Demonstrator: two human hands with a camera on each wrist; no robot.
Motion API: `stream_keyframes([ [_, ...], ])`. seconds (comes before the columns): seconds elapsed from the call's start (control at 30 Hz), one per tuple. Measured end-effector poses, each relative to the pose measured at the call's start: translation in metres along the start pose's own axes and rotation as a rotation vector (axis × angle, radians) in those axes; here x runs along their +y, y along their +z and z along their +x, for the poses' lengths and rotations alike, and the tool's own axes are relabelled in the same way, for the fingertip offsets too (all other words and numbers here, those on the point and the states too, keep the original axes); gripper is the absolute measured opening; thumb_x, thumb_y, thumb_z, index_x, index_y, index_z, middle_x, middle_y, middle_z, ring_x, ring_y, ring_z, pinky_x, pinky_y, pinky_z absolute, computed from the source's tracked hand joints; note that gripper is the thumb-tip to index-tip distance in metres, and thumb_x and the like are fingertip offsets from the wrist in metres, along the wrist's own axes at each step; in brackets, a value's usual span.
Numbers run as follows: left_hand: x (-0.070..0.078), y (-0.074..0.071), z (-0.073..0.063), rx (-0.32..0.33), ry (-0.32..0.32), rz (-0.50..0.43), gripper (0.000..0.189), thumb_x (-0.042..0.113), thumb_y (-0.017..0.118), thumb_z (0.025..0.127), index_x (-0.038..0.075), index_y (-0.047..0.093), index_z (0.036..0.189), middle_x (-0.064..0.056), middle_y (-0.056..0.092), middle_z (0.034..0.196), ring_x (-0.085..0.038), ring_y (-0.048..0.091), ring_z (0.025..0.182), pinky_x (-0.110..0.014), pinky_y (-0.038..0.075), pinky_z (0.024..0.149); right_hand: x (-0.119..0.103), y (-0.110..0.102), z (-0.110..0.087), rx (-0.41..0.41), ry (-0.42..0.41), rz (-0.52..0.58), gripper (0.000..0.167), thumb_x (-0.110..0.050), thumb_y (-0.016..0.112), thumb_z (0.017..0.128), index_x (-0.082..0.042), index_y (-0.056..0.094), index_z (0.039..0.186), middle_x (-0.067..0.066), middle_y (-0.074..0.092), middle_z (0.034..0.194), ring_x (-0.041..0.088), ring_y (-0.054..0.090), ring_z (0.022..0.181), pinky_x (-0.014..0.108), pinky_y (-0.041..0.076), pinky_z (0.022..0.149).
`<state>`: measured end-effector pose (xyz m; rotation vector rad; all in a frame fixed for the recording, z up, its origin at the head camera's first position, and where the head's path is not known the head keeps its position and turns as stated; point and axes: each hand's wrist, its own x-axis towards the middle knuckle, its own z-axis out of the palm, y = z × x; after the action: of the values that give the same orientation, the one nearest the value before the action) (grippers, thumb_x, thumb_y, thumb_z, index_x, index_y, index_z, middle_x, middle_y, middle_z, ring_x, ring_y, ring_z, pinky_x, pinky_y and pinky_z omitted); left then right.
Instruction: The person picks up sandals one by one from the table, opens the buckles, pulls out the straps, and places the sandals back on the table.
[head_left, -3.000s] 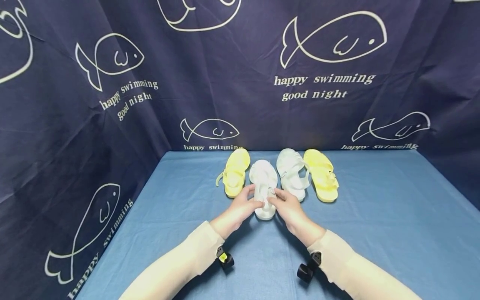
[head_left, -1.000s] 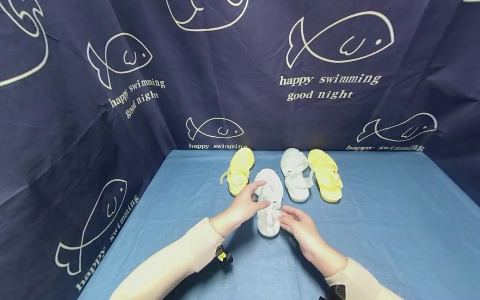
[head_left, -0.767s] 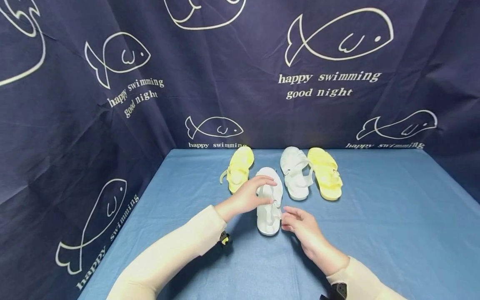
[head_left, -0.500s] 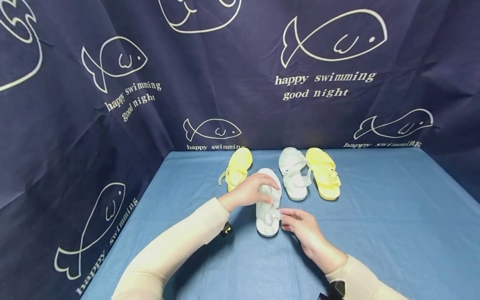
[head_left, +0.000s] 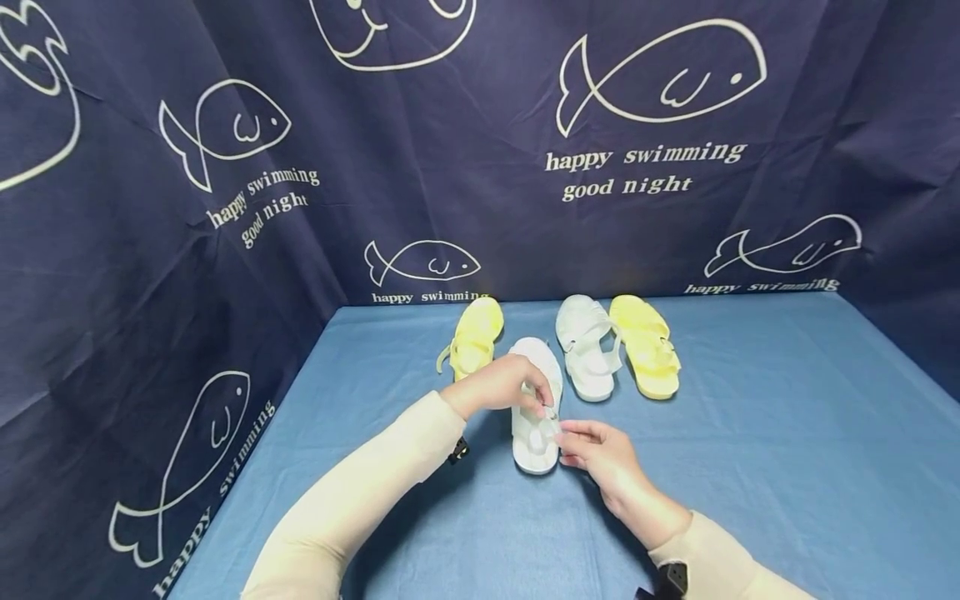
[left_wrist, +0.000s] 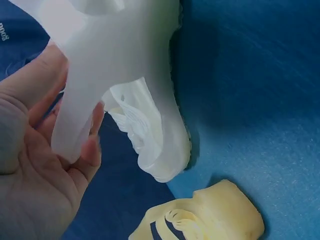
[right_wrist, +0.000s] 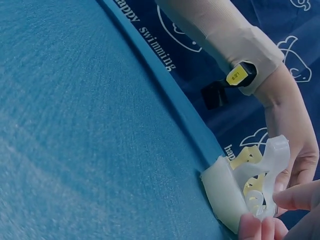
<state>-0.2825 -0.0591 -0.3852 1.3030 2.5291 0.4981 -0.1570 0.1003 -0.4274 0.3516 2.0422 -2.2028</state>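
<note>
A white sandal (head_left: 537,454) lies on the blue cloth, toe away from me, in front of the other shoes. Over its middle reaches my left hand (head_left: 498,385), fingers bent down and pinching near the buckle on the right side. My right hand (head_left: 606,462) pinches the strap by the sandal's right edge, thumb and fingertips close to those of the left. In the left wrist view the pale strap (left_wrist: 75,120) runs between the left thumb and fingers. The right wrist view shows the sandal's heel (right_wrist: 223,190) beside the right fingertips; the exact grip on the buckle is partly hidden.
A second white sandal (head_left: 592,367) stands behind to the right, its strap sticking out. Yellow sandals flank the white ones, a left one (head_left: 480,325) partly behind my left arm and a right one (head_left: 648,358). A dark fish-print curtain (head_left: 480,167) hangs behind the table's far edge.
The white sandal has come nearer to me, apart from the others. My left hand has crossed over it to the buckle side and closed its fingers; the right hand has shifted down to the strap.
</note>
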Motion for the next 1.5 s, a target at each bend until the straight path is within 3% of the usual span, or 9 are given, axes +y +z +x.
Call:
stream_keyframes([
  [0.2,-0.001,0.001,-0.003,-0.079,-0.037,-0.016,0.012,0.019,0.077,0.083,0.017,0.077,0.094,0.009,0.072,0.089,-0.001,0.059,0.086,-0.018,0.047,0.084,0.001,-0.001,0.002,-0.021,0.007,0.028,0.033,0.004,0.062,0.089,0.018,0.055,0.118,0.009,0.071,0.085,0.01,0.065,0.068,0.022,0.057,0.067],
  [0.37,-0.005,0.003,-0.003,-0.128,-0.02,-0.046,0.013,0.018,0.076,0.084,0.015,0.075,0.097,0.008,0.067,0.083,-0.001,0.055,0.08,-0.017,0.046,0.077,0.003,-0.001,0.004,-0.028,0.013,0.037,0.032,0.004,0.062,0.089,0.017,0.055,0.117,0.007,0.071,0.083,0.01,0.064,0.066,0.021,0.057,0.066],
  [0.47,-0.008,0.003,-0.005,-0.136,-0.016,-0.115,0.015,0.019,0.075,0.085,0.013,0.075,0.098,0.007,0.067,0.083,0.0,0.054,0.076,-0.014,0.045,0.073,0.004,-0.001,0.004,-0.031,0.019,0.045,0.032,0.004,0.062,0.089,0.018,0.054,0.117,0.007,0.071,0.082,0.01,0.064,0.066,0.021,0.057,0.066],
  [0.63,-0.013,0.002,-0.007,-0.108,-0.013,-0.264,0.017,0.018,0.074,0.086,0.01,0.076,0.101,0.002,0.075,0.093,0.004,0.06,0.08,-0.014,0.049,0.077,0.004,-0.001,0.005,-0.037,0.026,0.053,0.033,0.004,0.062,0.088,0.018,0.054,0.116,0.007,0.071,0.081,0.01,0.065,0.065,0.021,0.057,0.065],
  [0.97,-0.02,0.013,-0.001,0.03,0.015,-0.31,0.014,0.018,0.075,0.085,0.012,0.077,0.097,0.002,0.076,0.093,0.006,0.061,0.083,-0.014,0.05,0.079,0.005,-0.003,0.01,-0.03,0.043,0.063,0.029,0.0,0.057,0.094,0.02,0.055,0.114,0.004,0.066,0.076,0.01,0.064,0.067,0.021,0.057,0.066],
  [1.23,-0.02,0.026,-0.001,0.107,-0.03,-0.397,0.013,0.019,0.075,0.085,0.011,0.078,0.095,0.001,0.076,0.093,0.005,0.062,0.082,-0.015,0.051,0.077,0.004,-0.008,0.013,-0.052,0.064,0.079,0.032,0.001,0.053,0.096,0.023,0.051,0.119,0.004,0.067,0.075,0.009,0.065,0.068,0.022,0.058,0.068],
  [1.5,-0.02,0.03,-0.003,0.122,-0.117,-0.492,0.015,0.018,0.076,0.083,0.01,0.078,0.097,-0.001,0.076,0.093,0.003,0.063,0.08,-0.016,0.052,0.075,0.0,-0.011,0.017,-0.063,0.073,0.095,0.033,0.001,0.053,0.096,0.023,0.049,0.12,0.001,0.066,0.072,0.007,0.064,0.067,0.021,0.057,0.068],
])
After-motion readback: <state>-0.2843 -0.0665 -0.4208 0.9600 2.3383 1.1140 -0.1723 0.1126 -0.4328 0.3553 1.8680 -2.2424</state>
